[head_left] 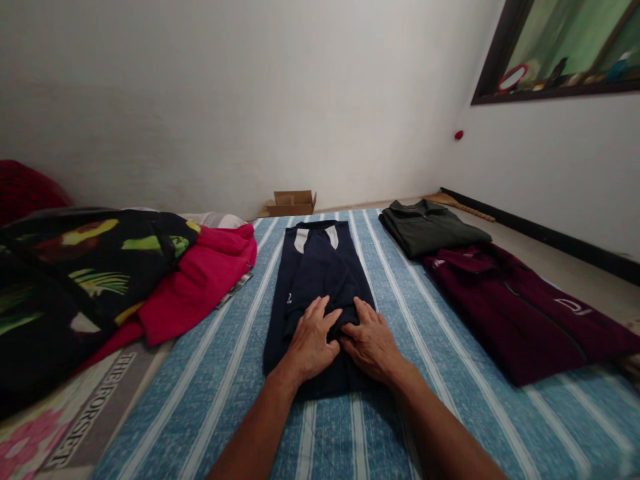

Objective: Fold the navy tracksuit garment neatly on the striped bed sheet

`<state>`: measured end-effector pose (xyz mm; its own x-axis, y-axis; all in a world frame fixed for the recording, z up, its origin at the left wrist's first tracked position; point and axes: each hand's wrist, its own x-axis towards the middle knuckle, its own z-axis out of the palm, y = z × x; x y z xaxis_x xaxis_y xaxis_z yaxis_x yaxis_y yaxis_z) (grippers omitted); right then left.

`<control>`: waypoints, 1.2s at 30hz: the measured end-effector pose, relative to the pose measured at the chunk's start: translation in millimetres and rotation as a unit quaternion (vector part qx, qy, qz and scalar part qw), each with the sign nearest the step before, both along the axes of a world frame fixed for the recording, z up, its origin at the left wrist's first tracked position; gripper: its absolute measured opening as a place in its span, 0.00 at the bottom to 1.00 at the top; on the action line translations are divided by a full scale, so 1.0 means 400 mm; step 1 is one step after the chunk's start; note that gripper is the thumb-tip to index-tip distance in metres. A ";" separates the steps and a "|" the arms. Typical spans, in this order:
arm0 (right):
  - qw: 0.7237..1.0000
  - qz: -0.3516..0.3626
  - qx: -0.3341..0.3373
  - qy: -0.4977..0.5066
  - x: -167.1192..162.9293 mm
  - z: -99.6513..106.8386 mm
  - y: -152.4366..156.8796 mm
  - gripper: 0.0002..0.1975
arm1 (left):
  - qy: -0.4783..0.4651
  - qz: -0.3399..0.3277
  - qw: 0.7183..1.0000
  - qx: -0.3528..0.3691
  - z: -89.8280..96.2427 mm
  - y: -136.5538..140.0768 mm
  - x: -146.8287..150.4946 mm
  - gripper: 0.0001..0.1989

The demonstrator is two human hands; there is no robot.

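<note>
A dark navy jacket (320,273) with two white patches near its collar lies folded lengthwise on the blue striped bedsheet (235,360). My left hand (314,339) rests on the lower half of it, fingers stretched out and a little apart, with the thumb toward the middle. Beside it my right hand (371,339) lies on the same jacket, its fingers bent slightly but spread. Between the two hands the navy cloth is bunched a little. Some fingertips press into the folds, so their undersides are hidden.
To the right lie a folded maroon zip jacket (505,300) and a folded dark green garment (433,227). At left, a black patterned garment (95,267) overlaps a red one (210,280). An open cardboard box (293,203) stands by the far wall.
</note>
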<state>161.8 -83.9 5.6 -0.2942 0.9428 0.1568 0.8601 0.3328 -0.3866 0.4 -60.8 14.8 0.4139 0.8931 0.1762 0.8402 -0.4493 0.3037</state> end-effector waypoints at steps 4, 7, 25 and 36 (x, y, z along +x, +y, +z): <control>1.000 0.005 0.004 0.007 0.001 0.001 -0.001 0.11 | 0.000 0.002 1.000 -0.018 -0.002 0.001 -0.002 0.31; 1.000 -0.001 0.009 0.012 0.001 0.000 0.000 0.11 | 0.001 0.005 1.000 -0.027 -0.001 0.004 -0.003 0.31; 0.994 0.011 0.078 0.070 0.014 -0.010 0.006 0.10 | 0.021 -0.008 0.998 -0.050 -0.003 0.005 -0.009 0.32; 0.976 -0.006 0.204 0.071 0.026 -0.023 0.022 0.16 | 0.002 -0.012 0.998 -0.061 -0.003 0.005 -0.012 0.28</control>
